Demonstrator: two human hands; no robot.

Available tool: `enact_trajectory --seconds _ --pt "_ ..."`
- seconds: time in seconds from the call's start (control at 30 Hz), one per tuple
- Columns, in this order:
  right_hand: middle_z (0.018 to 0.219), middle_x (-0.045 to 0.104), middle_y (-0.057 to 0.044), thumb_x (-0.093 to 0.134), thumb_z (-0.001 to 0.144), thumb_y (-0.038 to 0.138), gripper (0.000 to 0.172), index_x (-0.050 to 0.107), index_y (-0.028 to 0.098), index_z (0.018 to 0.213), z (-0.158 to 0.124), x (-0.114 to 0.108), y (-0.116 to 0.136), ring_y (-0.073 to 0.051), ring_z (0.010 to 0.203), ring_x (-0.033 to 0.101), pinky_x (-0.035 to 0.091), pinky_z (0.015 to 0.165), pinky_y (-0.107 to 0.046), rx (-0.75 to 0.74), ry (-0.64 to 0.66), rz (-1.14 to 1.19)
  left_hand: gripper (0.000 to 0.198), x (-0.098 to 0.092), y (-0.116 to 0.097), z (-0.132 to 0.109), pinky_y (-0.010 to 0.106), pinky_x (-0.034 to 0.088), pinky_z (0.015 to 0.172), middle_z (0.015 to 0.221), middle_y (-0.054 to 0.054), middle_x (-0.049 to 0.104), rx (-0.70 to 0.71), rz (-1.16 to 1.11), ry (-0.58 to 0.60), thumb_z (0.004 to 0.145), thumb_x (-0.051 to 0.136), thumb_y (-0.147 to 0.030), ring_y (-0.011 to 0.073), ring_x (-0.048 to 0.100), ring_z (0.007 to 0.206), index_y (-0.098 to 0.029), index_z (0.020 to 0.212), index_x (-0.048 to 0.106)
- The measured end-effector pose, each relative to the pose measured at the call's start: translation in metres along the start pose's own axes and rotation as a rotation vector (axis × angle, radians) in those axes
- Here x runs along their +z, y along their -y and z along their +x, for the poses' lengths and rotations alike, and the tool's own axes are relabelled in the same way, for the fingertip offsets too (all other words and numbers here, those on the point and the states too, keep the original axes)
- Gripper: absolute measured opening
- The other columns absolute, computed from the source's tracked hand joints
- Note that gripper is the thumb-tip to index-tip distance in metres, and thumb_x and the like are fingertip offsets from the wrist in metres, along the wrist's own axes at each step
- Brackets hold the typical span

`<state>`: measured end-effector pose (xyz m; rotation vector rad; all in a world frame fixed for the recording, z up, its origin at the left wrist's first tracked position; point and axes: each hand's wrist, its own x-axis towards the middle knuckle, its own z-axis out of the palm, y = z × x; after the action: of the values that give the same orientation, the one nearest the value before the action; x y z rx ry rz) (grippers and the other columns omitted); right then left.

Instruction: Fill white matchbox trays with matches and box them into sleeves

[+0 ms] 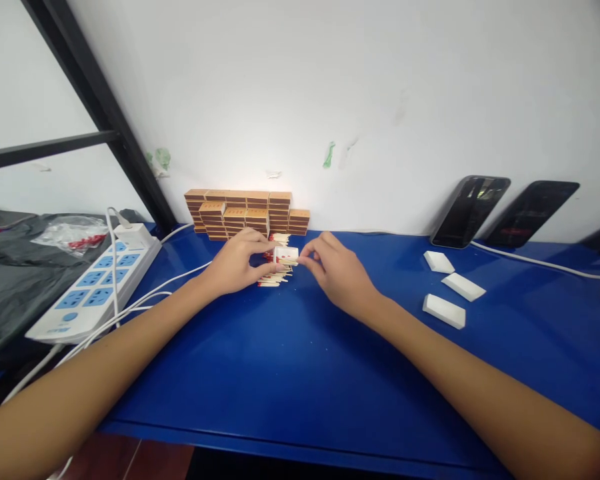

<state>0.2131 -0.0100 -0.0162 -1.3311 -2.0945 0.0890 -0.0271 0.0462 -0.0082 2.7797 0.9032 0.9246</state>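
Both my hands meet at the back middle of the blue table (290,373). My left hand (237,261) and my right hand (335,267) pinch a small white matchbox tray (286,255) between their fingertips, one hand at each end. Red-tipped matches lie inside the tray. Under it, loose matches (274,277) lie in a small heap on the table. Just behind them, a stack of brown matchboxes (245,213) stands against the white wall.
A white power strip (97,287) with blue sockets and white cables lies at the left. Three white empty trays (450,290) lie at the right. Two dark phones (473,210) lean on the wall. A bag with red-tipped matches (73,235) lies on grey cloth, far left.
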Motion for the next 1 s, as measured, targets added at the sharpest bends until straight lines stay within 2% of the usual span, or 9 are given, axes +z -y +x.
enact_trajectory --seconds 0.2,0.33,0.57,0.73,0.8,0.87,1.0 --pt "0.104 0.062 -0.006 0.06 0.101 0.021 0.002 0.062 0.021 0.101 -0.001 0.003 -0.007 -0.019 0.084 0.061 0.041 0.068 -0.029 -0.084 0.045 -0.09 0.041 0.003 -0.013 -0.001 0.04 0.052 0.091 0.101 0.007 0.073 0.063 -0.086 0.011 0.091 0.074 -0.054 0.024 0.064 0.097 -0.023 0.117 0.077" --pt "0.099 0.061 -0.004 0.062 0.1 0.02 0.002 0.063 0.021 0.097 -0.002 0.003 -0.007 -0.017 0.082 0.058 0.04 0.069 -0.029 -0.079 0.067 -0.043 0.037 0.004 -0.016 -0.001 0.04 0.052 0.091 0.102 0.008 0.074 0.073 -0.086 0.034 0.093 0.072 -0.053 0.024 0.064 0.097 -0.023 0.115 0.077" --pt "0.093 0.059 -0.002 0.063 0.099 0.023 0.006 0.068 0.022 0.097 -0.003 0.004 -0.004 -0.014 0.073 0.055 0.042 0.069 -0.027 -0.041 -0.028 0.188 0.037 0.003 -0.018 -0.001 0.039 0.051 0.09 0.101 0.006 0.074 0.045 -0.117 0.034 0.093 0.072 -0.052 0.0231 0.064 0.096 -0.026 0.119 0.076" --pt "0.092 0.059 -0.002 0.06 0.102 0.025 0.01 0.069 0.021 0.1 -0.008 0.006 0.003 -0.013 0.071 0.054 0.044 0.069 -0.028 -0.078 -0.107 0.185 0.041 0.0 -0.012 0.001 0.04 0.05 0.085 0.098 0.008 0.073 -0.019 -0.015 -0.065 0.094 0.07 -0.056 0.0247 0.063 0.093 -0.022 0.114 0.078" --pt "0.093 0.059 -0.002 0.061 0.1 0.024 0.009 0.069 0.021 0.098 -0.01 0.01 0.009 -0.013 0.073 0.055 0.044 0.07 -0.028 -0.109 -0.073 0.191 0.041 -0.001 -0.007 0.001 0.04 0.05 0.084 0.098 0.008 0.073 -0.046 0.028 -0.112 0.094 0.068 -0.056 0.0251 0.063 0.093 -0.021 0.112 0.078" --pt "0.095 0.061 -0.002 0.063 0.098 0.02 0.007 0.068 0.021 0.095 -0.012 0.016 0.015 -0.014 0.077 0.057 0.045 0.072 -0.028 -0.143 0.02 0.19 0.04 -0.001 -0.003 0.001 0.04 0.05 0.085 0.097 0.009 0.073 -0.062 0.055 -0.136 0.095 0.068 -0.055 0.0254 0.062 0.094 -0.02 0.111 0.078" --pt "0.101 0.063 -0.003 0.064 0.097 0.018 0.006 0.066 0.02 0.092 -0.011 0.027 0.023 -0.014 0.079 0.058 0.044 0.073 -0.029 -0.135 0.17 0.172 0.039 0.0 -0.001 0.001 0.04 0.05 0.085 0.097 0.008 0.073 -0.07 0.075 -0.14 0.095 0.068 -0.054 0.0252 0.062 0.094 -0.02 0.112 0.078"
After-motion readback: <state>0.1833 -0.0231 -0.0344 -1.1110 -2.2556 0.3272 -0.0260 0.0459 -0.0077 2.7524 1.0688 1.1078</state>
